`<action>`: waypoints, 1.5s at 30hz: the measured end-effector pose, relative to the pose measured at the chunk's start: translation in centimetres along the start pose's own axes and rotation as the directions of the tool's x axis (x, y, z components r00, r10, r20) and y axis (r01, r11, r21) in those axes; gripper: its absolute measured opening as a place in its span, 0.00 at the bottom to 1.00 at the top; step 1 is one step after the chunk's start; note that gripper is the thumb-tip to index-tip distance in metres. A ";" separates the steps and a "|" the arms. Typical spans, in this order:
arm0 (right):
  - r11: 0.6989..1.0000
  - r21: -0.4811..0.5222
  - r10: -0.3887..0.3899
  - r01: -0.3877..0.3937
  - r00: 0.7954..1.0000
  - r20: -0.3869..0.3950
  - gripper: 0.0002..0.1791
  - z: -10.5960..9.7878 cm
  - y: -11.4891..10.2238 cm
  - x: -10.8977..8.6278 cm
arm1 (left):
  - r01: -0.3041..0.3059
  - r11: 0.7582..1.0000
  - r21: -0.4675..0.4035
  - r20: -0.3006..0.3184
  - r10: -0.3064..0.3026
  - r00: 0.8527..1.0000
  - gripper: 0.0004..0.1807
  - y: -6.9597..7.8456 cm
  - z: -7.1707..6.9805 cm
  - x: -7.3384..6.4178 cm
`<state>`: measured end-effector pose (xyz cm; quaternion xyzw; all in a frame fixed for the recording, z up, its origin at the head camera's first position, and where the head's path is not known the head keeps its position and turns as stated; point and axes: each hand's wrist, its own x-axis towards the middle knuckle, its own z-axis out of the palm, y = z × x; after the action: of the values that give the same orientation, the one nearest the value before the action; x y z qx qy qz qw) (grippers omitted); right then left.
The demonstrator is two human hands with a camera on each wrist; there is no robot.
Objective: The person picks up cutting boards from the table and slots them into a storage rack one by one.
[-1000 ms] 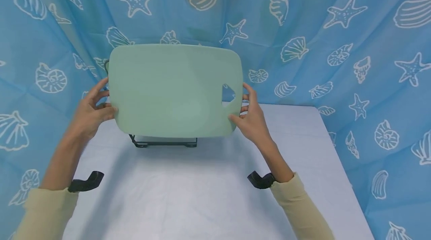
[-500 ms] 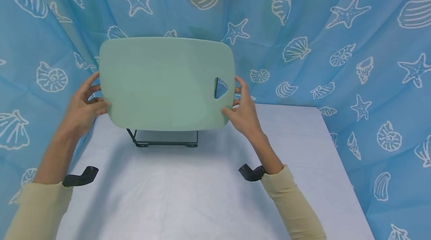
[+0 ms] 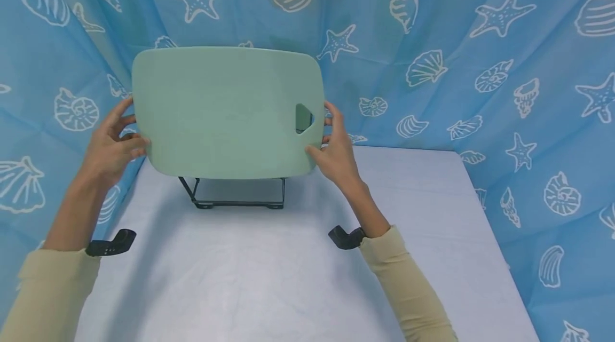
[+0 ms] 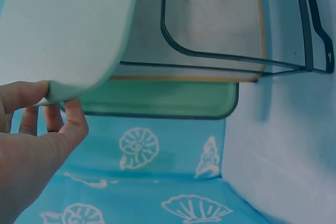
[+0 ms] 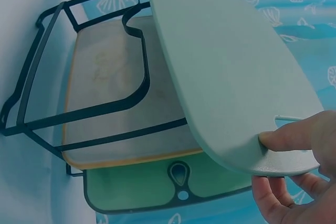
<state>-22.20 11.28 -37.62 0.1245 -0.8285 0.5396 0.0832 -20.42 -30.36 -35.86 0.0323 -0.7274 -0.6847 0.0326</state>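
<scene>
A pale green cutting board [image 3: 216, 112] with a handle hole near its right end is held up lengthwise in the head view. My left hand [image 3: 108, 150] pinches its left end, thumb on the near face and fingers behind. At the right end, below the hole, my right hand [image 3: 338, 155] grips it the same way. Behind the board stands a black metal rack [image 3: 240, 204], mostly hidden from the head. Both wrist views show a greyish board with an orange edge [image 5: 115, 72] in the rack, and beyond it a green board with a dark rim [image 5: 131, 187].
The rack stands on a table with a white cloth [image 3: 259, 272], near its back edge. A blue curtain [image 3: 365, 6] with white shells and starfish hangs behind and along the sides. Each wrist wears a black camera mount [image 3: 112, 243].
Both hands have carried the pale green cutting board left and up in the head view, away from the near edge. More of the rack's lower frame now shows beneath it.
</scene>
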 end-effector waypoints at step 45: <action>0.993 -0.065 -0.105 0.098 0.989 -0.104 0.50 3.2 1.6 0.8 | -0.083 0.996 0.009 -0.038 0.084 0.996 0.45 -1.6 -0.7 1.9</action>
<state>-23.39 8.88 -40.06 0.1347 -0.8311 0.5158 0.1587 -22.21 -31.34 -37.45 0.0152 -0.7298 -0.6793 0.0750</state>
